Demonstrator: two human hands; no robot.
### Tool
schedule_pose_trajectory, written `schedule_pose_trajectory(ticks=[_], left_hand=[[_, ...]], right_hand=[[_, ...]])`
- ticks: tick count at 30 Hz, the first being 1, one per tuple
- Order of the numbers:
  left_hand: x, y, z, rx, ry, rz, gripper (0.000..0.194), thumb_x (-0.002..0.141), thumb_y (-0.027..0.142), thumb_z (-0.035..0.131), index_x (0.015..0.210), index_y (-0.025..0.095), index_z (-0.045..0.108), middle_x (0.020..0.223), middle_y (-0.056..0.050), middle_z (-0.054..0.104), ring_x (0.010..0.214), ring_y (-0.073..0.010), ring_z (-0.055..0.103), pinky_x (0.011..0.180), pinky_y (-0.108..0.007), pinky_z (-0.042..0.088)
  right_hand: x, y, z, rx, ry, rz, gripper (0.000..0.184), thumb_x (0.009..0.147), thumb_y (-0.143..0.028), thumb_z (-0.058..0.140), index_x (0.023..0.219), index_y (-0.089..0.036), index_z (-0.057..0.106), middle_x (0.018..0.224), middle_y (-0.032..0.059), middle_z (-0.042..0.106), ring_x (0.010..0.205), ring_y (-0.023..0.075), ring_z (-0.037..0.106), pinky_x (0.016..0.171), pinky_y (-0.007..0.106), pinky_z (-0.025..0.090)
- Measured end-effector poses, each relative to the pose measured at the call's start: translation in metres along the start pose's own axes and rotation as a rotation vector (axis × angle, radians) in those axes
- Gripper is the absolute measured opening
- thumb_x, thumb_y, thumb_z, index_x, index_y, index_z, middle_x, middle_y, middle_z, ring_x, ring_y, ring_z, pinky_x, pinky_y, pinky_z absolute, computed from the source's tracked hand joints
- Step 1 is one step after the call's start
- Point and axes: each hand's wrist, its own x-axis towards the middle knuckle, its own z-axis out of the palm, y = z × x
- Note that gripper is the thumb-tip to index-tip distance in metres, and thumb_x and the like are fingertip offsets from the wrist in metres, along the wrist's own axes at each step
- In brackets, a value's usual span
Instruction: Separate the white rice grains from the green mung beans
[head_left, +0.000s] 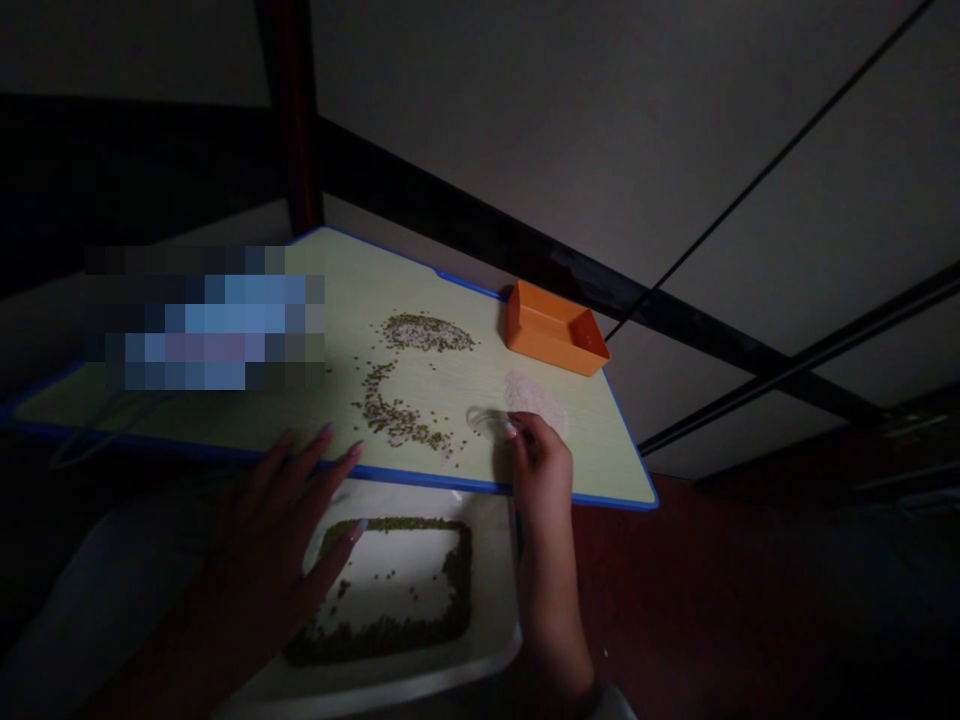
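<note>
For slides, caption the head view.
Right hand holding clear item over blue-edged board with scattered grains and orange tray.

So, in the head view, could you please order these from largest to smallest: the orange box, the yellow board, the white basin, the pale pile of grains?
1. yellow board
2. white basin
3. orange box
4. pale pile of grains

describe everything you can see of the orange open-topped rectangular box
The orange box is shallow, with smooth, thin walls that look like plastic and a wide open top. It sits upright at the far right corner of the pale, blue-edged board, turned at an angle in view. A few tiny specks show inside, near its right end. Pale grains lie just on its near side. The right hand is close but does not touch it.
</note>
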Motion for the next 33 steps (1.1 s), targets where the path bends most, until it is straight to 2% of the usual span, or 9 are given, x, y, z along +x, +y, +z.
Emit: schedule_pose_trajectory(ticks=[9, 16, 23, 33], left_hand=[[0.0, -0.001, 0.001, -0.014, 0.005, 0.001, 0.059, 0.091, 0.043, 0.041, 0.149, 0.033, 0.037, 0.162, -0.009, 0.038, 0.155, -0.0351, 0.021, 0.119, -0.064, 0.031], [0.0, -0.001, 0.001, -0.004, -0.006, -0.014, 0.059, 0.091, 0.044, 0.04, 0.149, 0.031, 0.039, 0.161, -0.01, 0.038, 0.156, -0.0343, 0.02, 0.12, -0.063, 0.03], [-0.001, -0.003, 0.001, -0.007, -0.025, -0.035, 0.059, 0.09, 0.045, 0.041, 0.148, 0.032, 0.04, 0.163, -0.008, 0.038, 0.156, -0.0336, 0.02, 0.121, -0.063, 0.029], [-0.001, -0.001, -0.001, 0.002, -0.011, -0.008, 0.059, 0.091, 0.044, 0.041, 0.149, 0.032, 0.038, 0.162, -0.01, 0.037, 0.156, -0.0346, 0.02, 0.12, -0.064, 0.03]], right_hand=[[-0.002, -0.007, -0.001, 0.107, -0.031, -0.101, 0.027, 0.095, -0.025, 0.05, 0.106, -0.023, 0.075, 0.106, 0.007, 0.077, 0.1, 0.022, 0.067, 0.094, 0.038, 0.049], [-0.007, -0.011, -0.004, 0.158, -0.087, -0.075, 0.026, 0.095, -0.026, 0.053, 0.107, -0.026, 0.076, 0.109, 0.0056, 0.076, 0.103, 0.022, 0.067, 0.096, 0.042, 0.05], [-0.011, -0.003, -0.005, 0.172, 0.022, -0.003, 0.029, 0.094, -0.023, 0.051, 0.111, -0.025, 0.074, 0.114, 0.0072, 0.075, 0.106, 0.0223, 0.066, 0.095, 0.042, 0.05], [-0.011, -0.008, -0.007, 0.148, -0.046, -0.011, 0.03, 0.094, -0.023, 0.049, 0.108, -0.023, 0.075, 0.111, 0.0078, 0.076, 0.104, 0.0223, 0.067, 0.095, 0.04, 0.049]])
